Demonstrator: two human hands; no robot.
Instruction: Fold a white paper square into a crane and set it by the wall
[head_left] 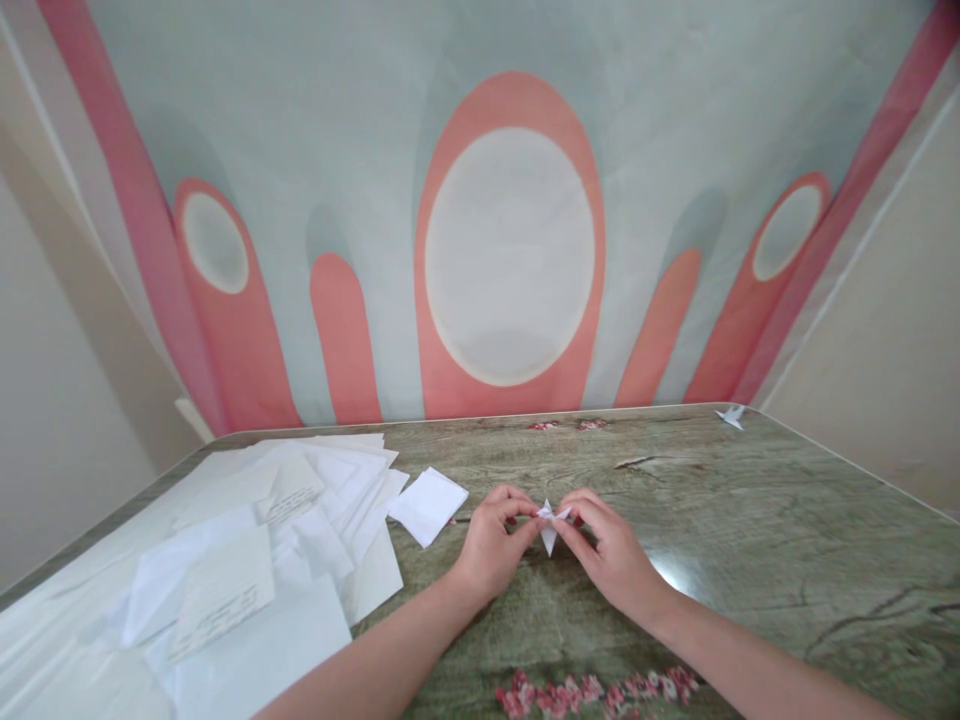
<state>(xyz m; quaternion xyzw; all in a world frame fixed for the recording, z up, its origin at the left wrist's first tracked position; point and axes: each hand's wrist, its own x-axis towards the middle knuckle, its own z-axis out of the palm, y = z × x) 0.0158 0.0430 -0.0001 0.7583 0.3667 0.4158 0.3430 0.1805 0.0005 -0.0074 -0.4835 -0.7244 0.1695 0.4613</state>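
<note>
Between my hands is a small white folded paper shape (pixel 549 538), with one point toward the far side and a longer one toward me. My left hand (pixel 493 540) pinches its left side between thumb and fingers. On the opposite side, my right hand (pixel 609 552) grips it the same way. Fingertips cover both sides of the fold. Just left of my left hand lies a square of white paper (pixel 429 507), flat on the table.
Loose white sheets (pixel 292 620), some with writing, spread over the left of the wood-patterned table (pixel 787 560). Another small folded white paper piece (pixel 731 416) lies at the far right corner. A backdrop with coral arches (pixel 514 100) stands behind the table.
</note>
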